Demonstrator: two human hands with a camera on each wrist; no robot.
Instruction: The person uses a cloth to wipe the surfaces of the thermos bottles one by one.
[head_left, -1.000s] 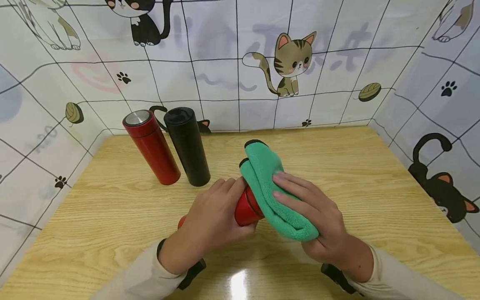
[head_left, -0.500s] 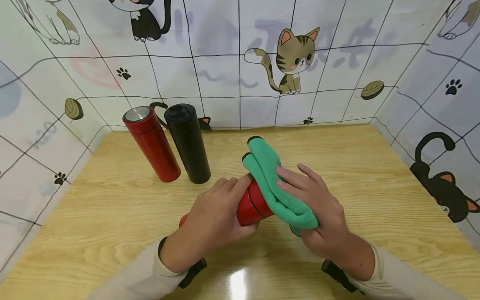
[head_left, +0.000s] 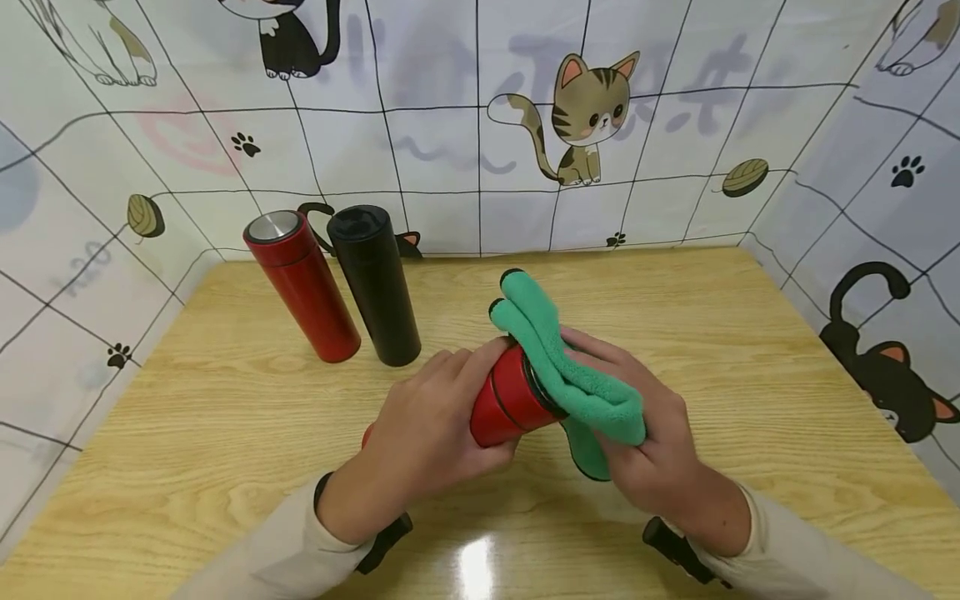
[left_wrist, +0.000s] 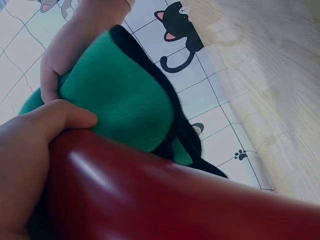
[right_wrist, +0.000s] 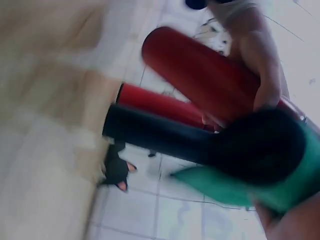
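My left hand (head_left: 427,417) grips a red thermos bottle (head_left: 504,408) round its body, holding it tilted above the table with its lid end up and to the right. Over that end lies a folded green cloth (head_left: 558,358) with black edging, held by my right hand (head_left: 648,425). The cloth covers the top of the lid; part of it hangs below. From the left wrist, the bottle's glossy red body (left_wrist: 150,195) shows with the green cloth (left_wrist: 120,95) behind it. In the blurred right wrist view, the red bottle (right_wrist: 195,70) slants away from the cloth (right_wrist: 235,187).
A second red thermos (head_left: 311,292) with a silver-topped lid stands at the back left of the wooden table (head_left: 225,467). Beside it is a black thermos (head_left: 377,292). A sheet (head_left: 450,142) printed with cats surrounds the table on the back and sides.
The cloth has slid toward the bottle's lid end, baring more of the red lid and its dark rim. My right fingers have moved behind the cloth, and my left hand keeps its grip.
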